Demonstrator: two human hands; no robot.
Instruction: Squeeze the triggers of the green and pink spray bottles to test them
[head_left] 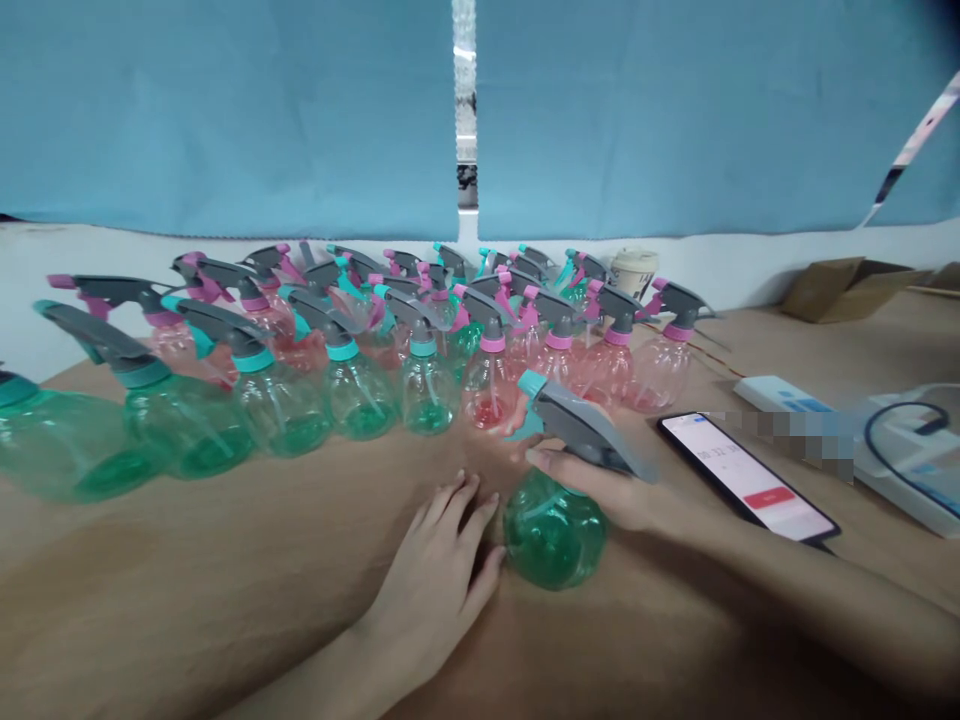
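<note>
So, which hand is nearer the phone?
Right. The right hand grips the green spray bottle just left of the phone; the left hand lies flat on the bottle's far side.

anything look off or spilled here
Nothing spilled or broken. One green spray bottle sits apart from the other bottles, gripped at the neck by the right hand; the left hand rests flat beside it.

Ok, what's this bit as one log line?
right hand: grips green spray bottle | left hand: flat on table beside it | behind: other spray bottles | phone: lit
</note>
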